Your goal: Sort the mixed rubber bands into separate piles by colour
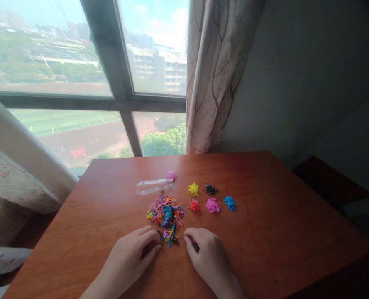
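A mixed heap of small coloured rubber bands (166,214) lies on the wooden table (265,232). Beyond it sit sorted little piles: yellow (193,189), black (211,189), red (195,206), pink (213,205) and blue (230,203). My left hand (131,257) rests at the heap's near edge, fingers curled and pinched at a dark band. My right hand (207,257) lies just right of the heap, fingers curled down onto the table; I cannot see anything in them.
A clear plastic bottle (153,186) lies on its side behind the heap, a pink cap (171,175) by its mouth. A window and curtains (215,74) stand behind the table. A dark low piece of furniture (330,182) is at the right.
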The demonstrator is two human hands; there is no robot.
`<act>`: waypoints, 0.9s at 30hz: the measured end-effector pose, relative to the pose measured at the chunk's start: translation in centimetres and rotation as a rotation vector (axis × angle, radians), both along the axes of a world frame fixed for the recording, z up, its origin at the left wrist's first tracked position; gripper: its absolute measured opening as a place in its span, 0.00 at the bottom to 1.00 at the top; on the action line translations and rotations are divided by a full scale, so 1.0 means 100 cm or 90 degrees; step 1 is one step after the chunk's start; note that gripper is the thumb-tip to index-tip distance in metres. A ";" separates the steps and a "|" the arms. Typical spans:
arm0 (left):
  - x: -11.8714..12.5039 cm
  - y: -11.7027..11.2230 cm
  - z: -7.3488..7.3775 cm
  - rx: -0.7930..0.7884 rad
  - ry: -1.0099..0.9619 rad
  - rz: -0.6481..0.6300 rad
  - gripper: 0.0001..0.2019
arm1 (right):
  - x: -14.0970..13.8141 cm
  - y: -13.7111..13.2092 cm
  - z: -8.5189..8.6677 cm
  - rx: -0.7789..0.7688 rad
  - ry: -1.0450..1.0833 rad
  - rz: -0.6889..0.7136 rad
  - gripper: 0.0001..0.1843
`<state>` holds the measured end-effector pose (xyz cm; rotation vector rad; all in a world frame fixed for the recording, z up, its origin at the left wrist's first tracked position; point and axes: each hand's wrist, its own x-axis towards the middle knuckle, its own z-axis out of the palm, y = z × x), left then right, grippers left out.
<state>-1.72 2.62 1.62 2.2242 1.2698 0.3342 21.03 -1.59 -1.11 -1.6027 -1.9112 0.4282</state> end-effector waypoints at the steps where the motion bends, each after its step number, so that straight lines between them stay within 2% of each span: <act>1: -0.001 0.000 0.000 -0.007 -0.005 0.001 0.08 | 0.000 0.000 0.000 -0.002 0.003 0.001 0.09; 6: 0.000 0.003 0.001 -0.012 -0.072 0.002 0.08 | 0.000 0.000 0.000 -0.014 0.009 0.002 0.09; 10: 0.017 0.012 0.012 0.028 -0.080 -0.004 0.08 | -0.001 0.001 0.003 -0.016 -0.005 -0.004 0.09; 14: 0.050 0.033 0.032 0.104 -0.059 -0.026 0.06 | -0.001 0.000 0.003 -0.020 -0.009 -0.001 0.09; 17: 0.083 0.059 0.040 0.133 -0.018 -0.053 0.07 | -0.001 0.000 0.000 -0.029 0.004 -0.003 0.10; 22: 0.135 0.105 0.035 0.142 0.029 -0.095 0.07 | 0.000 0.001 -0.003 -0.036 0.030 -0.002 0.11; 24: 0.150 0.119 0.031 0.132 0.056 -0.120 0.08 | 0.000 0.001 -0.002 -0.032 0.034 0.001 0.10; 27: 0.166 0.134 0.027 0.116 0.094 -0.147 0.13 | 0.000 0.001 -0.001 -0.031 0.042 0.005 0.10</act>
